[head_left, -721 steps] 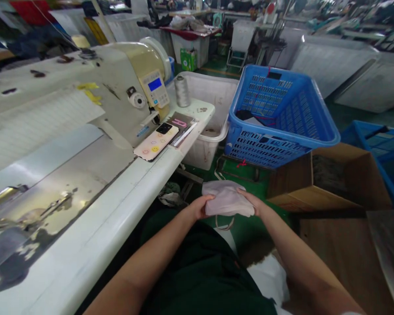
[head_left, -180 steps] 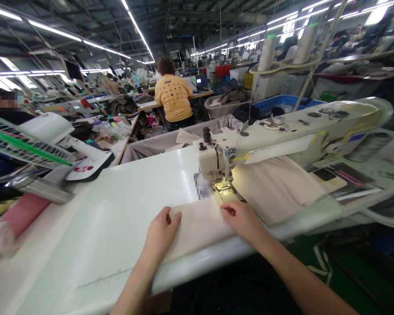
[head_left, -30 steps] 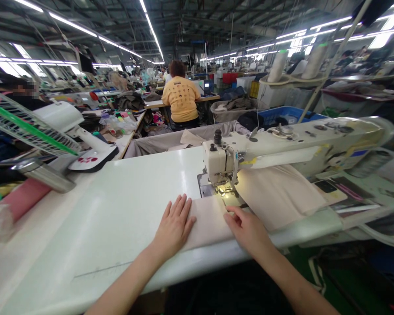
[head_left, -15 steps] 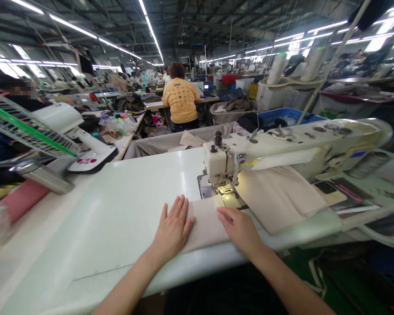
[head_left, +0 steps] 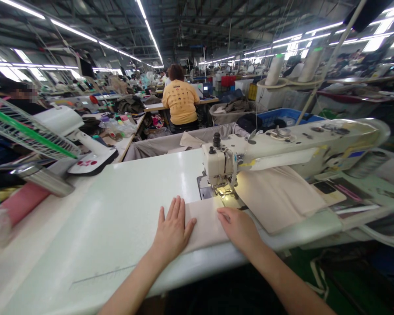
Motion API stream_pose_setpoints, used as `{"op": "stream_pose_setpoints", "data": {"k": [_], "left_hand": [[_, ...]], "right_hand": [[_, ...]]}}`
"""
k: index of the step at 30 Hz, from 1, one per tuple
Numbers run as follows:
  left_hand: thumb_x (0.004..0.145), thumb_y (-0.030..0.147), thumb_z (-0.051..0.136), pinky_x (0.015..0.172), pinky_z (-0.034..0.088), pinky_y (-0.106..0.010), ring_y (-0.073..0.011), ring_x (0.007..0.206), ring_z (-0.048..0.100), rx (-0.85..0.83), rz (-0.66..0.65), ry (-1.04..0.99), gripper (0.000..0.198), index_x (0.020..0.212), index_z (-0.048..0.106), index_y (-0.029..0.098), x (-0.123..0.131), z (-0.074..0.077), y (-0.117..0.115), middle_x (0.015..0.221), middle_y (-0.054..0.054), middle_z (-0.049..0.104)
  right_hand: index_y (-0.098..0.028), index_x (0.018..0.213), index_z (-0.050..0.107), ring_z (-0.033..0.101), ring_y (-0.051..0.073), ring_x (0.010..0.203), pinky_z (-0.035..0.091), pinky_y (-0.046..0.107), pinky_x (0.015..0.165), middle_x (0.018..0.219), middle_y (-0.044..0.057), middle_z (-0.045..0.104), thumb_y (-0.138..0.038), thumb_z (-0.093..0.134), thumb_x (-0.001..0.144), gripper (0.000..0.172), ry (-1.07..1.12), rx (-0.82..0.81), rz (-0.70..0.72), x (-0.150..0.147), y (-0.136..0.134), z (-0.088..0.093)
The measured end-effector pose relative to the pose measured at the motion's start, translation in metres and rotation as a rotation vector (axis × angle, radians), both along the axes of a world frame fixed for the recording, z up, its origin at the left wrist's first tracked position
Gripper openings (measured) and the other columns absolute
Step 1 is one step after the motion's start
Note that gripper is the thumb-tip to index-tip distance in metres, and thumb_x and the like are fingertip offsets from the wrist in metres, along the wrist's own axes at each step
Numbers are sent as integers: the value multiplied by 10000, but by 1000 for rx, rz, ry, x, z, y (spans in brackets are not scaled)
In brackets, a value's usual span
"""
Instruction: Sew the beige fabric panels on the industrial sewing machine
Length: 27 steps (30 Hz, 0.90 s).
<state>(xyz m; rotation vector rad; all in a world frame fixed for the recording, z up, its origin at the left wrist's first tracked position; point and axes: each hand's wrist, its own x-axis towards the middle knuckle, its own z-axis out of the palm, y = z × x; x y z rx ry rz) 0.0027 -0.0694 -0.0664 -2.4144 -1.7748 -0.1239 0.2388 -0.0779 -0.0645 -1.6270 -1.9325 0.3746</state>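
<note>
A beige fabric piece [head_left: 204, 226] lies flat on the pale sewing table [head_left: 128, 218], just in front of the sewing machine [head_left: 219, 164]. My left hand [head_left: 172, 229] is open, palm down, fingers stretched along the fabric's left edge. At the fabric's right edge my right hand [head_left: 238, 225] is closed, thumb and forefinger pinching the cloth near the lit needle plate [head_left: 228, 194]. The fabric's upper edge comes close to the presser foot; I cannot tell whether it lies under it. A larger beige cloth [head_left: 279, 199] lies to the right, beneath the machine arm.
At left stand a white fan [head_left: 93, 153] and a steel flask [head_left: 44, 178]. Behind the table is a fabric-lined bin [head_left: 157, 142]. A person in a yellow shirt [head_left: 181, 100] sits beyond it. Thread cones [head_left: 275, 70] rise behind the machine; a phone [head_left: 325, 188] lies at right.
My left hand has shifted very slightly, with its fingers a little more upright. The right hand keeps its pinch on the fabric, and the cloth has barely moved.
</note>
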Motion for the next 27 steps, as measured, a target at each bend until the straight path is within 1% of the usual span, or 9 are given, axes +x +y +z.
{"op": "stream_pose_setpoints", "data": {"k": [2, 5, 6, 8, 11, 13, 17, 21, 27], "left_hand": [[1029, 500, 320, 1145, 303, -638, -367, 1467, 351, -4, 14, -1, 654, 1519, 395, 74, 1, 3, 0, 1569, -226, 373], [1019, 400, 370, 1160, 264, -647, -368, 1483, 316, 11, -29, -22, 596, 1526, 381, 89, 16, 8, -1, 1581, -220, 357], [1018, 356, 370, 1170, 260, -631, -353, 1494, 298, 7, -84, -38, 579, 1536, 364, 97, 24, 9, -2, 1593, -208, 341], [1027, 330, 364, 1183, 277, -582, -323, 1506, 279, -36, -227, -71, 563, 1546, 347, 112, 42, 10, -1, 1610, -182, 321], [1036, 449, 392, 1186, 296, -549, -317, 1501, 294, -90, -349, -98, 591, 1522, 391, 115, 59, 9, 4, 1603, -176, 342], [1033, 493, 400, 1201, 272, -542, -308, 1504, 287, -84, -377, -107, 608, 1517, 403, 126, 60, 8, 11, 1604, -166, 344], [1044, 497, 373, 1209, 257, -538, -293, 1509, 281, -100, -414, -102, 603, 1532, 383, 143, 49, 12, 21, 1616, -154, 322], [1041, 491, 391, 1211, 258, -527, -296, 1508, 280, -114, -417, -89, 600, 1531, 387, 146, 45, 14, 25, 1619, -150, 314], [1042, 487, 384, 1213, 254, -525, -288, 1509, 281, -96, -441, -112, 596, 1538, 381, 156, 46, 13, 28, 1621, -143, 312]], "right_hand": [[-233, 973, 746, 726, 265, 883, 582, 381, 781, 986, 93, 740, -207, 630, 910, 134, -93, 66, 21, 5, -3, 2], [-197, 1010, 722, 664, 304, 1069, 557, 455, 918, 1164, 137, 691, -175, 620, 909, 144, -143, 212, 150, 14, -6, 2], [-189, 1049, 709, 647, 298, 1106, 546, 464, 956, 1197, 137, 685, -159, 593, 923, 174, -124, 247, 199, 16, -6, 0], [-180, 1123, 681, 646, 270, 1100, 544, 459, 978, 1185, 126, 696, -139, 529, 952, 232, -73, 272, 262, 20, -5, -5], [-183, 1145, 667, 645, 262, 1093, 548, 477, 981, 1154, 120, 704, -140, 492, 963, 256, -23, 282, 270, 21, 0, -12], [-189, 1143, 666, 632, 270, 1130, 539, 493, 1001, 1183, 125, 694, -148, 500, 959, 251, -3, 291, 271, 21, 5, -14], [-185, 1125, 664, 628, 281, 1147, 535, 503, 1011, 1202, 134, 685, -156, 524, 947, 228, 8, 278, 288, 18, 12, -13], [-193, 1108, 668, 633, 282, 1134, 539, 509, 1001, 1185, 132, 690, -154, 523, 940, 225, 30, 279, 280, 16, 15, -13], [-206, 1104, 671, 631, 270, 1129, 536, 501, 1006, 1182, 121, 688, -163, 508, 953, 226, 54, 276, 272, 16, 15, -12]]}}
